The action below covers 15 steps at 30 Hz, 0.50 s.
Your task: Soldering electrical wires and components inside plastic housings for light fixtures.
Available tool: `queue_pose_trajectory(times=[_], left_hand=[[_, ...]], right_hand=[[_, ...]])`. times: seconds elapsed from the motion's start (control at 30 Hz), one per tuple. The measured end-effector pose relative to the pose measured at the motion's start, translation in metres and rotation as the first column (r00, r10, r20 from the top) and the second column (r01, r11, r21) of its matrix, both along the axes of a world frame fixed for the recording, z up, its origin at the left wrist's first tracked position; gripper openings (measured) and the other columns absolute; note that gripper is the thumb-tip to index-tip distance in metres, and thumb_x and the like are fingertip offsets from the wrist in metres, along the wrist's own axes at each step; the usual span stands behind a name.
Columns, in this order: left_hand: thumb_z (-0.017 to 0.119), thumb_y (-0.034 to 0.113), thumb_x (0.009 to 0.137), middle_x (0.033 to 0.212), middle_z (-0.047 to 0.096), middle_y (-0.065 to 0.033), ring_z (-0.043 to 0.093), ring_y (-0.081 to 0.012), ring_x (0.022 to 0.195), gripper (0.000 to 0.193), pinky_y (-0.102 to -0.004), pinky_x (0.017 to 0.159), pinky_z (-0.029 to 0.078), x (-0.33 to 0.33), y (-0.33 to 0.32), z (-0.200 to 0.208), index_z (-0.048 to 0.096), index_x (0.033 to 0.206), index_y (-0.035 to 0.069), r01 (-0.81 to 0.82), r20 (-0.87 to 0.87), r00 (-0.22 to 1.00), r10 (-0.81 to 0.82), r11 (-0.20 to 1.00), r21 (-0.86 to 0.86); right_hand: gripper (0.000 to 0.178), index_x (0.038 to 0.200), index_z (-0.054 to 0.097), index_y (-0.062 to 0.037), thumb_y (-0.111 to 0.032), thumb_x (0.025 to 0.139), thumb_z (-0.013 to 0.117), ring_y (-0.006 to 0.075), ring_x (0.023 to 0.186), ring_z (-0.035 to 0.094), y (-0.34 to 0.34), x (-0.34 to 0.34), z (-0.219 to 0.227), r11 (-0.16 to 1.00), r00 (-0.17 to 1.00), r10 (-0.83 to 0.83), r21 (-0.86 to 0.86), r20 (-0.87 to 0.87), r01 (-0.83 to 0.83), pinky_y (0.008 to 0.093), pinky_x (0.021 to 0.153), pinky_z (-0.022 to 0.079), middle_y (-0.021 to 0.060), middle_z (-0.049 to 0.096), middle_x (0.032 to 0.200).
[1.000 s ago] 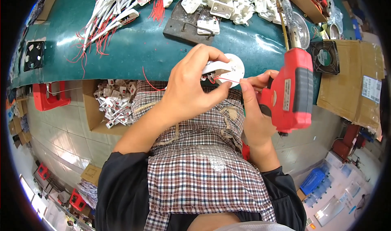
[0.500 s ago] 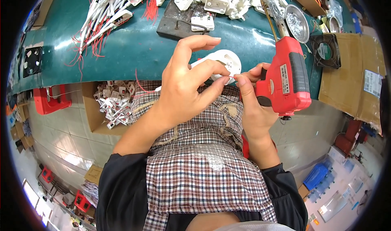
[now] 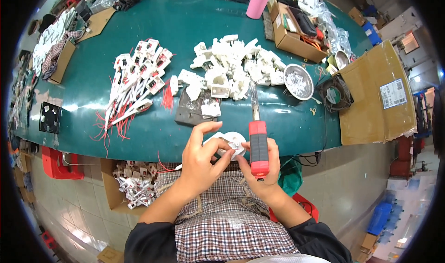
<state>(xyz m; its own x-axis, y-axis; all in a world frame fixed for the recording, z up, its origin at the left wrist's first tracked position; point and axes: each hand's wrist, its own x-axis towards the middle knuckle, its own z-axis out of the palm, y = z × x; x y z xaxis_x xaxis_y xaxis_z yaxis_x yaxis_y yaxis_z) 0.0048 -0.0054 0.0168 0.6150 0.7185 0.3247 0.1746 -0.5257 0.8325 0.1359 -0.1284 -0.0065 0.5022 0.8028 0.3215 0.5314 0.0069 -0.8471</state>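
Note:
A white round plastic housing (image 3: 237, 138) is held low in front of me, at the near edge of the green table. Around its left side my left hand (image 3: 198, 163) is closed, thumb and index finger pinched at its open face; anything fine between those fingertips is too small to make out. My right hand (image 3: 271, 170) grips a red and black soldering gun (image 3: 258, 144), its tip pointing away across the table. The right thumb and fingertip reach the housing's right edge. Thin red wires (image 3: 162, 163) with a white cable end stick out left of my left hand.
White plastic parts (image 3: 222, 66) are heaped beyond a dark block (image 3: 187, 110). White cabled pieces with red wires (image 3: 136, 80) lie left. A metal bowl (image 3: 298, 82), small fan (image 3: 334, 93) and cardboard box (image 3: 375, 100) stand right. Below the table edge, a carton (image 3: 111, 184) holds finished-looking white pieces.
The view has shifted, showing more of the table. My right hand has turned the soldering gun more upright and closer to the housing. The red wire stretched between my fingertips no longer shows clearly.

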Motion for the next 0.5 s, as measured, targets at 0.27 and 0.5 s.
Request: queue_pose_trajectory(times=[0.27, 0.5], left_hand=[[0.081, 0.009, 0.074, 0.123, 0.060, -0.0156, 0.063, -0.0348, 0.107, 0.017, -0.0413, 0.081, 0.055, 0.000, -0.006, -0.004, 0.067, 0.082, 0.005, -0.034, -0.023, 0.999, 0.037, 0.993, 0.116], [0.078, 0.007, 0.071, 0.118, 0.062, -0.0161, 0.063, -0.0359, 0.103, 0.017, -0.0417, 0.082, 0.053, -0.002, -0.008, -0.007, 0.065, 0.082, 0.004, -0.048, -0.062, 0.996, 0.070, 0.952, 0.304]], right_hand=[[0.059, 0.123, 0.047, -0.0011, 0.004, 0.076, 0.082, 0.0192, 0.092, 0.067, 0.003, -0.010, -0.003, 0.988, 0.984, -0.131, 0.097, 0.125, 0.119, 0.0298, 0.073, 0.057, 0.0111, 0.057, 0.109], [0.064, 0.128, 0.045, 0.0000, 0.005, 0.076, 0.082, 0.0153, 0.089, 0.065, 0.001, -0.017, -0.004, 0.989, 0.981, -0.146, 0.055, 0.131, 0.139, 0.0275, 0.072, 0.056, 0.0106, 0.059, 0.110]])
